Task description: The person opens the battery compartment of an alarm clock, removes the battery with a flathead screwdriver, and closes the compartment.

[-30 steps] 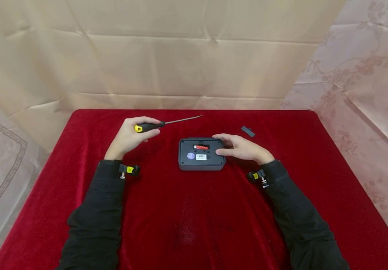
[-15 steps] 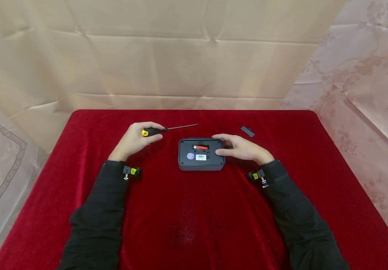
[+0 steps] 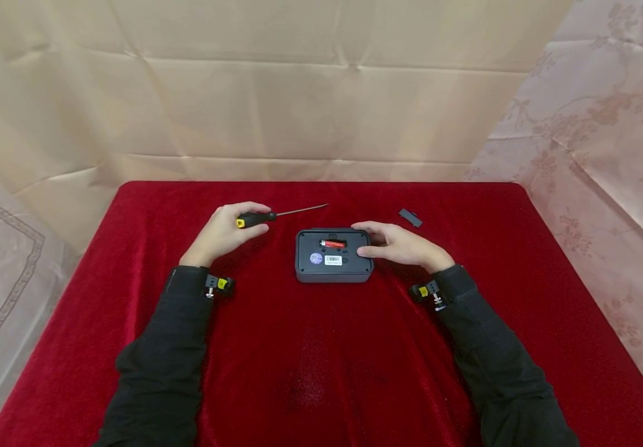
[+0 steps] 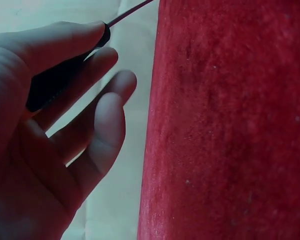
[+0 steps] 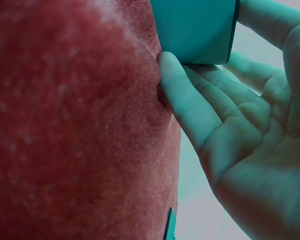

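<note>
In the head view my left hand [image 3: 225,231] holds a screwdriver [image 3: 258,219] by its black and yellow handle. The thin shaft points right, beyond the far left corner of a black box-shaped device [image 3: 305,267]. The left wrist view shows the thumb along the handle and the other fingers loosely bent. The device lies with its battery compartment up, and a red battery [image 3: 333,244] sits in the recess. My right hand [image 3: 402,244] holds its right end, thumb on the top face and fingers at the side. The right wrist view shows these fingers against the device's side [image 5: 195,30].
A small dark battery cover [image 3: 410,217] lies on the red cloth-covered table [image 3: 321,347], behind and right of the device. Beige cloth [image 3: 310,112] hangs behind the table's far edge, with patterned cloth at both sides.
My left hand has moved a little right and nearer to me with the screwdriver, bringing the tip lower in the head view. The right hand and the device stay in place.
</note>
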`<action>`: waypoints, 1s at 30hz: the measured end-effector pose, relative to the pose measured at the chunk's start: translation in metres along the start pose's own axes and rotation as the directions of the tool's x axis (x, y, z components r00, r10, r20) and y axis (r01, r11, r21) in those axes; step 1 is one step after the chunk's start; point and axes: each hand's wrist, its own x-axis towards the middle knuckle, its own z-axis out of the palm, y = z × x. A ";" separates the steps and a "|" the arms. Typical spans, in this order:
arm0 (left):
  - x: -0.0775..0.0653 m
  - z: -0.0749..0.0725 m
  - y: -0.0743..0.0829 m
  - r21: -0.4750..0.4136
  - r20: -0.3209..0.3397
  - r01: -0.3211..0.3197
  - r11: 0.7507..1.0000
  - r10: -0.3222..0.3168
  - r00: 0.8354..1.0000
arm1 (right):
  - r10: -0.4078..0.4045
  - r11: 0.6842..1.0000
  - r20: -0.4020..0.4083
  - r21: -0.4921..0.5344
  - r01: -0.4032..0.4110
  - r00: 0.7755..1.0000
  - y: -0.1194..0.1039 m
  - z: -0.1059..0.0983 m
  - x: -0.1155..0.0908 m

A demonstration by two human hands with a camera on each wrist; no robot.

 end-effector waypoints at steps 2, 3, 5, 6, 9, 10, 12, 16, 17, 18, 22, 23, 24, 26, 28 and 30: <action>0.000 0.000 0.000 0.017 -0.016 0.027 0.999 -0.026 1.000 | 0.002 1.000 -0.002 -0.005 -0.002 1.000 0.000 0.000 0.000; 0.000 0.000 0.000 0.028 -0.025 0.039 0.999 -0.038 0.999 | 0.003 1.000 -0.004 -0.007 -0.003 1.000 0.000 0.000 0.000; 0.000 0.000 -0.001 0.059 -0.044 0.047 0.997 -0.045 0.998 | 0.004 1.000 -0.005 -0.013 -0.004 1.000 0.000 0.000 0.001; 0.000 0.000 -0.001 0.077 -0.048 0.046 0.996 -0.043 0.998 | 0.004 1.000 -0.005 -0.014 -0.004 1.000 -0.001 0.000 0.001; -0.001 -0.001 -0.003 0.121 -0.049 0.032 0.992 -0.026 0.998 | 0.004 1.000 -0.007 -0.017 -0.004 1.000 -0.001 0.000 0.002; -0.001 -0.002 -0.004 0.133 -0.044 0.028 0.991 -0.022 0.999 | 0.003 1.000 -0.007 -0.016 -0.003 1.000 -0.001 0.000 0.002; -0.002 -0.002 -0.005 0.146 -0.016 0.029 0.989 -0.027 1.000 | 0.000 1.000 -0.007 -0.013 0.000 1.000 -0.001 0.000 0.002; -0.002 -0.001 -0.003 0.161 0.126 0.062 0.985 -0.083 0.989 | -0.002 1.000 -0.007 -0.007 0.002 1.000 -0.001 0.000 0.002; -0.002 0.000 -0.001 0.167 0.174 0.071 0.983 -0.101 0.980 | -0.001 1.000 -0.007 -0.006 0.001 1.000 -0.001 0.000 0.002; -0.002 0.001 -0.001 0.175 0.223 0.077 0.982 -0.115 0.968 | -0.001 1.000 -0.008 -0.007 0.001 1.000 -0.001 0.000 0.002; -0.002 0.005 0.005 0.189 0.352 0.084 0.978 -0.148 0.924 | -0.001 1.000 -0.011 -0.009 0.001 1.000 -0.002 0.000 0.001; -0.002 0.005 0.007 0.187 0.367 0.080 0.979 -0.146 0.919 | 0.000 1.000 -0.012 -0.009 0.000 1.000 -0.002 0.000 0.001; -0.002 0.006 0.007 0.183 0.380 0.078 0.980 -0.144 0.914 | -0.001 1.000 -0.013 -0.010 0.001 1.000 -0.003 0.000 0.001; -0.003 0.006 0.010 0.171 0.402 0.089 0.981 -0.152 0.903 | -0.006 1.000 -0.010 -0.011 0.006 1.000 -0.003 0.001 0.000; -0.004 0.007 0.012 0.165 0.423 0.106 0.981 -0.167 0.891 | -0.008 1.000 -0.008 -0.010 0.008 1.000 -0.003 0.001 -0.001; -0.004 0.009 0.014 0.169 0.434 0.120 0.978 -0.183 0.882 | -0.006 1.000 -0.007 -0.009 0.006 1.000 -0.002 0.001 -0.001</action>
